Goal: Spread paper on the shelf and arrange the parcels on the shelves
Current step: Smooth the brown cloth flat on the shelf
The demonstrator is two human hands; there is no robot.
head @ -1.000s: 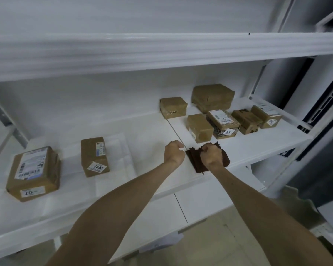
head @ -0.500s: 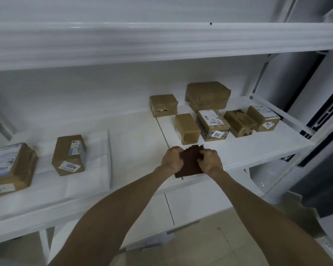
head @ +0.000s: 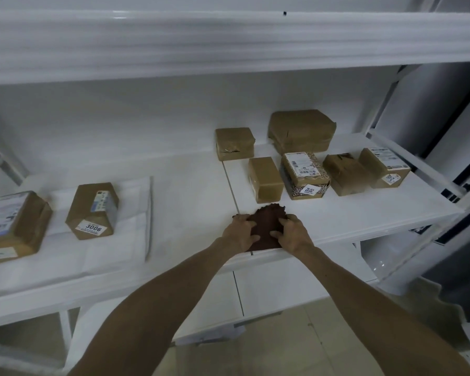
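The white shelf (head: 337, 221) carries brown parcels (head: 304, 172) at its back right, others on white paper (head: 136, 213) at left. At its front edge, your left hand (head: 240, 233) and right hand (head: 292, 232) both grip a crumpled dark brown sheet (head: 267, 223), fingers curled over it.

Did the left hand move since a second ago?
Yes. The left hand slid right onto the shelf seam, and now grips the dark brown wad beside the right hand.
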